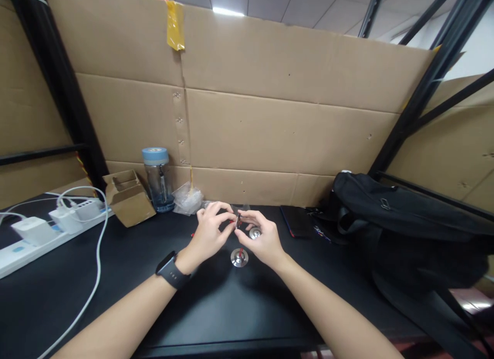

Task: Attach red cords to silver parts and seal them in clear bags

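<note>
Above the black table, a small metal finger cymbal [238, 221], seen almost edge-on, is pinched between the fingertips of both hands. A bit of red cord shows beside it. My left hand [214, 227], with a dark watch on its wrist, closes on it from the left. My right hand [263, 236] grips its other side with thumb and fingers. A second shiny finger cymbal [239, 257], domed and with a red cord at its centre, lies on the table just below the hands. Another round metal cymbal [254, 233] is partly hidden behind my right hand.
Behind the hands stand an open cardboard box [129, 199], a blue-lidded bottle [157, 181] and clear plastic bags [188, 198]. A white power strip [50, 245] with chargers and a cable lies left. At right are a dark flat case [297, 222] and a black bag [405, 220].
</note>
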### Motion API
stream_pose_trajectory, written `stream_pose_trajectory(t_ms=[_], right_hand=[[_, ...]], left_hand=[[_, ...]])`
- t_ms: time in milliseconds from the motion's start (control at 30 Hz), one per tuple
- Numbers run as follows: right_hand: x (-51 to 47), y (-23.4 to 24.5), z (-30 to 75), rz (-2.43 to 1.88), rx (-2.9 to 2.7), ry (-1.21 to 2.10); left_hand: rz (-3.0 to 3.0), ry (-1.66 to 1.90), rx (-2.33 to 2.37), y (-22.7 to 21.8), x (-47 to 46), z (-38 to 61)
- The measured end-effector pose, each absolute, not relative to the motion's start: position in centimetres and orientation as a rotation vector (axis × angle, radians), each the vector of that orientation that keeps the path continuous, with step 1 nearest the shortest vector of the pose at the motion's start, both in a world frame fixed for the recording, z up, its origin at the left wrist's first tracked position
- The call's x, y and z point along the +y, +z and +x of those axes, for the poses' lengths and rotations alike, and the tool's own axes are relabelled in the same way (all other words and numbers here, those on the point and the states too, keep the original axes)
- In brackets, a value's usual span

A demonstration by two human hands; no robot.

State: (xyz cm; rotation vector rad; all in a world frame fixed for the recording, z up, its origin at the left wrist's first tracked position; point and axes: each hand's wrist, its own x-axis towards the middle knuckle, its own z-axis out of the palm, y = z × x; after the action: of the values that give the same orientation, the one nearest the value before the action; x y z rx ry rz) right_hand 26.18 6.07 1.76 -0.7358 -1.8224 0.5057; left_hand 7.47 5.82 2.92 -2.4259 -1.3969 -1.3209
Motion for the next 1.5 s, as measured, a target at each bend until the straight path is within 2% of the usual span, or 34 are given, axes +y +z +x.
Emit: stream_pose_trajectory(t_ms=[233,533,767,967,1200,1500], right_hand=[[6.8,1.9,26.6,-0.765,-1.820,0.669],[6.7,2.7,26.9,-0.766,-1.979,0.489],[8.4,1.9,28.6,-1.051,-2.209,0.168],[9.9,2.5,31.3,-1.246,-2.307,0.145],[9.6,3.0,31.8,-1.339,-2.424,0.058],[9.6,3.0,31.8,-1.487,-2.366,0.025]], left_hand=[[-2.359,-1.367,-1.402,2.9,6.0,7.3],[-2.407,-1.338,-1.370,2.7,5.9,7.6],[-2.525,-1.150,-1.447,2.7,7.2,5.9],[-3.043,-0.686,-1.087,2.2,6.2,6.4],[-2.969,-0.554,-0.908,1.2,5.6,7.7],[-2.822,-0.519,-0.983,0.8,5.9,7.8]])
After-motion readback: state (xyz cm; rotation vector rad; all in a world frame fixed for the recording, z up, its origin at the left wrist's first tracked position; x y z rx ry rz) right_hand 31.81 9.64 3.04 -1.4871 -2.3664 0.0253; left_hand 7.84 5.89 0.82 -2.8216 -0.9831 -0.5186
